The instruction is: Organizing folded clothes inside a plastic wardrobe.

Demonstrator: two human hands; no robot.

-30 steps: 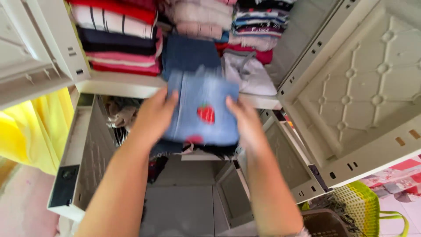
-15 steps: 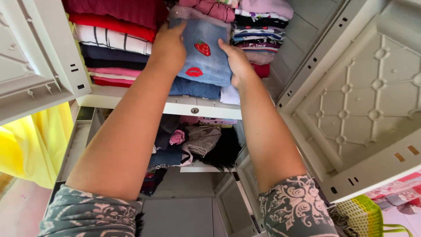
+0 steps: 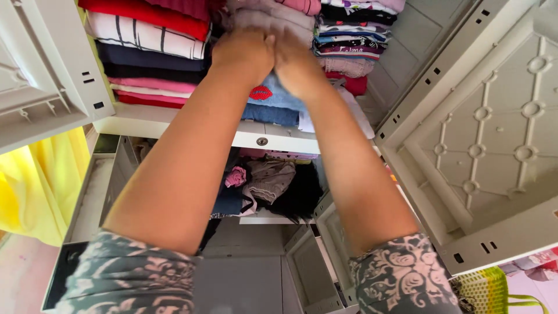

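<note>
1. Nearest the camera, two patterned grey sleeves [image 3: 131, 276] cover the upper arms, and both bare forearms reach up into a pale plastic cupboard.
2. Below the arms, a lower shelf holds a loose heap of clothes [image 3: 270, 186]: pink, grey and black pieces lying unfolded.
3. The cupboard's right door [image 3: 494, 145] stands swung wide open, its moulded inner face towards the camera; the left door [image 3: 40, 70] is open too.
4. A yellow cloth [image 3: 35, 186] hangs at the far left, outside the cupboard.
5. On the upper shelf [image 3: 174, 119], the folded blue jeans [image 3: 273, 99], with a red lip patch, lie on top of the middle pile, between the left and right stacks.
6. The left hand [image 3: 243, 55] and the right hand [image 3: 302, 70] sit side by side, touching each other, on top of the jeans. Their fingers point away into the shelf and are hidden, so I cannot tell whether they grip the denim or only press on it.
7. Left of the hands is a stack of folded tops [image 3: 151, 52] in red, striped white, navy and pink; right of them, a stack of striped and patterned clothes [image 3: 351, 40].
</note>
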